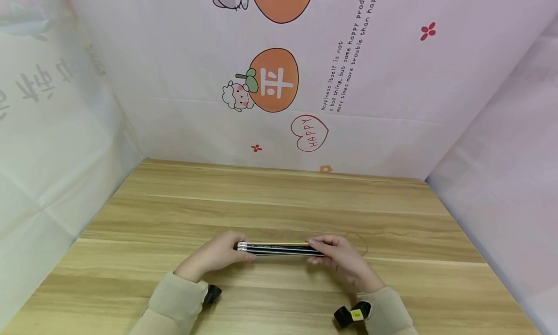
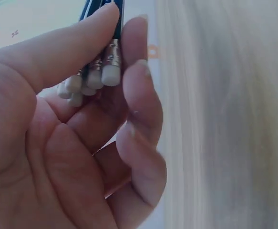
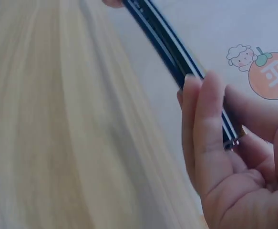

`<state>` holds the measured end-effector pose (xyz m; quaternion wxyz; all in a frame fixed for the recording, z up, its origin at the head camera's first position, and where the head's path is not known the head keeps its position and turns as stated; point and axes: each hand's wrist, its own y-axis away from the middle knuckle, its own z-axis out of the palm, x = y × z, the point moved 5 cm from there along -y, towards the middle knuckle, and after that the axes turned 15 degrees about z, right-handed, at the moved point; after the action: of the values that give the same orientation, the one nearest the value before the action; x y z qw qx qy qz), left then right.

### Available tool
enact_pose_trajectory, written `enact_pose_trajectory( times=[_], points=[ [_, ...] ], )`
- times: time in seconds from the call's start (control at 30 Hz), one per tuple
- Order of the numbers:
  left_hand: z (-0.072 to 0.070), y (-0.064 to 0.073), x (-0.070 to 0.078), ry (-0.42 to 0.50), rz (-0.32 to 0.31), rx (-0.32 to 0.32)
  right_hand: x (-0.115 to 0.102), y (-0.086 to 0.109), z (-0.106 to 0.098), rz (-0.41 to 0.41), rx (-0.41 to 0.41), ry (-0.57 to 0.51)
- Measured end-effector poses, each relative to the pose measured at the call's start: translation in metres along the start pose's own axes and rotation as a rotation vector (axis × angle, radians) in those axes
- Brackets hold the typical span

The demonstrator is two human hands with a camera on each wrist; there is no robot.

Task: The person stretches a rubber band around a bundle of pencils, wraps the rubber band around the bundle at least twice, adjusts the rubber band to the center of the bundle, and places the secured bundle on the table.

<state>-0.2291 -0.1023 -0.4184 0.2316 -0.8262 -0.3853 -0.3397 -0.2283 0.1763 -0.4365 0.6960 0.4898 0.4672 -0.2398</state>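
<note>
A bundle of dark pencils (image 1: 281, 249) lies level between the two hands, a little above or on the table; I cannot tell which. My left hand (image 1: 218, 254) pinches the eraser end between thumb and fingers. Several white erasers (image 2: 111, 75) with metal bands show in the left wrist view, their tips uneven. My right hand (image 1: 342, 260) grips the other end, and in the right wrist view its fingers (image 3: 208, 114) lie along the pencils (image 3: 165, 43). Beside the right hand, a thin tan loop (image 1: 366, 247), perhaps a rubber band, shows against the table.
The wood-grain table (image 1: 279, 204) is walled by a printed white cloth (image 1: 370, 141) behind and plain-looking cloth (image 1: 501, 180) on the right. Dark wrist devices (image 1: 344, 317) sit at both sleeve cuffs.
</note>
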Motion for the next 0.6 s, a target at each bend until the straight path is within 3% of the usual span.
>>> enact_pose_trajectory(
  times=[0.23,0.6],
  points=[
    [0.005,-0.002,0.000,0.227,-0.016,0.012,-0.003,0.002,0.002,0.002,-0.023,-0.092],
    [0.013,-0.005,0.000,0.443,-0.001,0.011,-0.004,0.002,0.005,-0.004,-0.037,-0.163]
  ],
)
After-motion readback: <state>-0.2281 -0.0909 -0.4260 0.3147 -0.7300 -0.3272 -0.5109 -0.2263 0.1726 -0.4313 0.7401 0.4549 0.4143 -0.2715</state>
